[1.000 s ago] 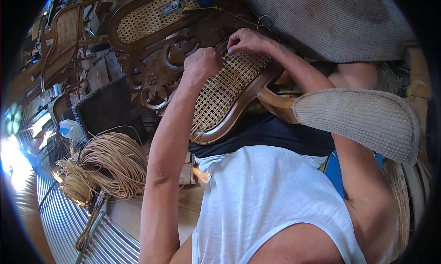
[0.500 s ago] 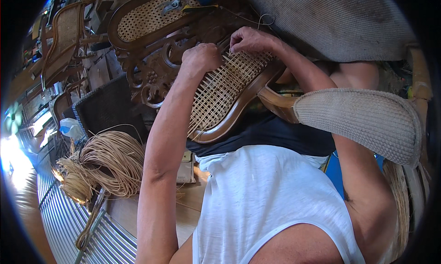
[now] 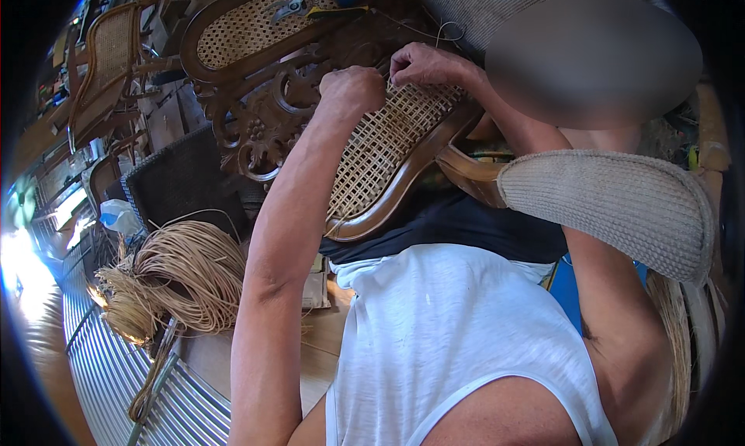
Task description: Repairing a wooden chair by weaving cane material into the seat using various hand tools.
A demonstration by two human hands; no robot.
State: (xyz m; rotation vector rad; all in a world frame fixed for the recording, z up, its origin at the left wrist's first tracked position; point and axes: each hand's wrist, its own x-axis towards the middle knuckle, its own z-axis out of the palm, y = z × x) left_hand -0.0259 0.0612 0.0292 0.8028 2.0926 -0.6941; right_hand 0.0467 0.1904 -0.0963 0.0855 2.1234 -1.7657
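Observation:
A carved wooden chair back (image 3: pixel 358 227) lies tilted across my lap, its frame filled with an open lattice of woven cane (image 3: pixel 375 163). At the far left edge of that lattice my left hand (image 3: pixel 353 90) is closed, knuckles up; its fingertips are hidden, so what they hold does not show. Close beside it, my right hand (image 3: pixel 423 63) bends down with thumb and fingers pinched at the panel's upper edge, seemingly on a thin cane strand. Another loose strand (image 3: pixel 441 34) loops above the right hand.
Pruning shears (image 3: pixel 291 6) and a yellow-handled tool (image 3: pixel 335 13) lie on a second cane panel (image 3: pixel 233 36). A coiled cane bundle (image 3: pixel 194 271) sits at the left. A padded, fabric-covered arm (image 3: pixel 609 205) crosses over my right arm. A grey blur covers the upper right.
My left hand has shifted slightly right and up, closer to my right hand. The right hand stays almost in place, still pinched at the panel's edge.

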